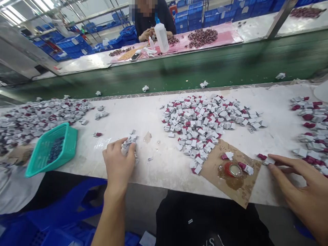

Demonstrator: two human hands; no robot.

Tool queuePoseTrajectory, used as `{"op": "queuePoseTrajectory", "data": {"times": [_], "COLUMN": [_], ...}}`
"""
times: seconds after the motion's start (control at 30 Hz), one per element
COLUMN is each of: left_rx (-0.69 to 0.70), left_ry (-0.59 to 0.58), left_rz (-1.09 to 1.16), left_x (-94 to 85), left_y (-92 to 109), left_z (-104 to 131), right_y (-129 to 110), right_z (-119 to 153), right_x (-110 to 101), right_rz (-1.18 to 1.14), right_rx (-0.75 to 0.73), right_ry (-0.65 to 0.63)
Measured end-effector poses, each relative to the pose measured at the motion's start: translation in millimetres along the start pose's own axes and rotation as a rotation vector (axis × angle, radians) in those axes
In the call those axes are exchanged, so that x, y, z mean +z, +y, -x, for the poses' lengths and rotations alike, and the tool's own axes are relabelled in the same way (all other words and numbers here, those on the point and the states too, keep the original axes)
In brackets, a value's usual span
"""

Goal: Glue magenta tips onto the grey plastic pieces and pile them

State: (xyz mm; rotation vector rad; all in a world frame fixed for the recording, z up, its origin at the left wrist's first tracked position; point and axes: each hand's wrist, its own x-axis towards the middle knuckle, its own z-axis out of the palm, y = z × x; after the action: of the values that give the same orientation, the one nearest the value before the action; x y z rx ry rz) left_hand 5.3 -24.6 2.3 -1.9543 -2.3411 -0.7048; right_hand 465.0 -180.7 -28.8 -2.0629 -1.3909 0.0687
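Observation:
My left hand [119,164] rests on the white worktop, its thumb and fingers curled around a small cluster of grey-white plastic parts [132,138]. At the right, my right hand [299,186] pinches a small grey-and-maroon plastic part [266,159] between thumb and forefinger, just off the corner of a brown cardboard sheet [212,167]. On that cardboard sits a small red-rimmed round cap [233,169] in a wet brown stain. Two more grey-and-maroon parts [247,168] lie beside the cap. A large heap of such parts [200,119] spreads behind the cardboard.
At the left stand a green basket [71,136] with dark small pieces and another heap of parts [38,114]. More parts [314,126] lie in rows at the far right. Beyond runs a green conveyor belt [179,70] carrying several parts; a co-worker [164,17] sits across it.

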Motion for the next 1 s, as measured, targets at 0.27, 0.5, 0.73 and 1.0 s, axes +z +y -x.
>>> {"op": "queuePoseTrajectory", "data": {"times": [0.27,0.5,0.73,1.0], "left_rx": [-0.033,0.021,0.045,0.046], "left_ry": [-0.174,-0.282,-0.432,-0.559], "left_rz": [0.307,0.424,0.376,0.585], "left_x": [-2.0,19.8,17.9,10.8], "left_y": [47,76,62,98], "left_z": [32,49,30,40], "right_y": [-40,-71,-71,-72], "right_z": [14,18,17,8], "right_x": [-13,-15,-15,-14], "right_rz": [-0.414,-0.477,-0.484,-0.706], "right_rx": [0.047,-0.096,-0.088,0.083], "right_ry": [-0.071,-0.156,-0.184,-0.201]}}
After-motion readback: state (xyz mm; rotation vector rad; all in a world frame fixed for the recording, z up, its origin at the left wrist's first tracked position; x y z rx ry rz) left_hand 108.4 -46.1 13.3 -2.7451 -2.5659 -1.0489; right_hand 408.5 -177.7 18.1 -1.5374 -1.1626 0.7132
